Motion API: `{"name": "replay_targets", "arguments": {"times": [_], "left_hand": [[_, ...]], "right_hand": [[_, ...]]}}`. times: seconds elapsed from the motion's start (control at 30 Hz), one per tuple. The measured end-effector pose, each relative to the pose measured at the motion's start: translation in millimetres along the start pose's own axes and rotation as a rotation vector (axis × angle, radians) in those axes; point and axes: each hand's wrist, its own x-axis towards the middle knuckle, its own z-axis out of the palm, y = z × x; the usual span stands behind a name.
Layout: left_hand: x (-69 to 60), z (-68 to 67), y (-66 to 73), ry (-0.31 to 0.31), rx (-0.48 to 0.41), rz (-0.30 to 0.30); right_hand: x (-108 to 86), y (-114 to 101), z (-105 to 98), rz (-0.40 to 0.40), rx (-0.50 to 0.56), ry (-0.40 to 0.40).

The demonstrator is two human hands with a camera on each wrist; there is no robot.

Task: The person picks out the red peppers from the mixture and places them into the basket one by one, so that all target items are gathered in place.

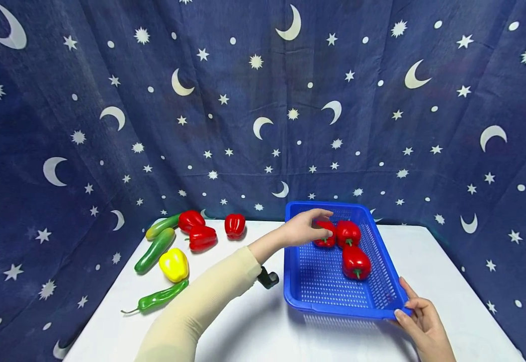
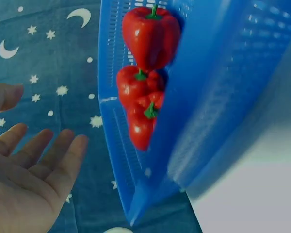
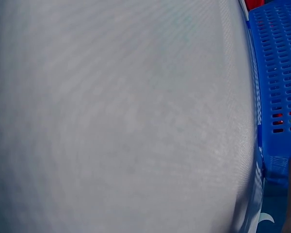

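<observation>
A blue plastic basket (image 1: 326, 308) holds three red bell peppers, one nearest the left hand (image 1: 324, 241), one behind it to the right (image 1: 348, 233) and one in front (image 1: 356, 262). My left hand (image 1: 300, 230) reaches over the basket beside the nearest pepper. In the left wrist view its fingers (image 2: 63, 162) are spread loosely with nothing in them, apart from the peppers. My right hand (image 1: 423, 322) grips the basket's near right corner, thumb on the rim. The right wrist view shows only one finger of it at the basket's slotted wall (image 3: 279, 73).
Left of the basket on the white table (image 1: 240, 327) lie a lone red bell pepper (image 1: 235, 226), two more together (image 1: 202, 238), a yellow bell pepper (image 1: 174, 265), a green chili pepper (image 1: 161, 297) and two cucumbers (image 1: 154, 250). A star-patterned curtain (image 1: 227, 125) hangs behind.
</observation>
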Motion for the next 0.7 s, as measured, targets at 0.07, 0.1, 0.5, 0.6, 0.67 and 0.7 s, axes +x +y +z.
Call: {"name": "replay_targets", "arguments": {"times": [0.07,0.1,0.5,0.6,0.67,0.7], "left_hand": [[-5.7,-8.0,-2.7,0.035,0.0,0.008],[-8.3,-11.6,-4.6,0.052,-0.004,0.011],[-29.6,-40.4,-37.7,0.246,0.045,-0.01],[-35.5,-45.9,-51.3,0.301,0.078,-0.038],[-39.2,-50.3,-61.0,0.33,0.092,-0.056],[-40.9,-52.4,-66.0,0.343,0.099,-0.062]], "right_hand": [[0.3,0.5,-0.2,-0.011,0.003,-0.001],[0.3,0.7,-0.4,-0.015,0.004,-0.002],[0.0,0.5,0.0,-0.019,0.01,-0.003],[-0.4,0.0,0.5,-0.023,0.021,-0.005],[-0.5,-0.5,0.7,-0.022,0.02,-0.005],[-0.5,-0.7,0.7,-0.022,0.017,-0.004]]}}
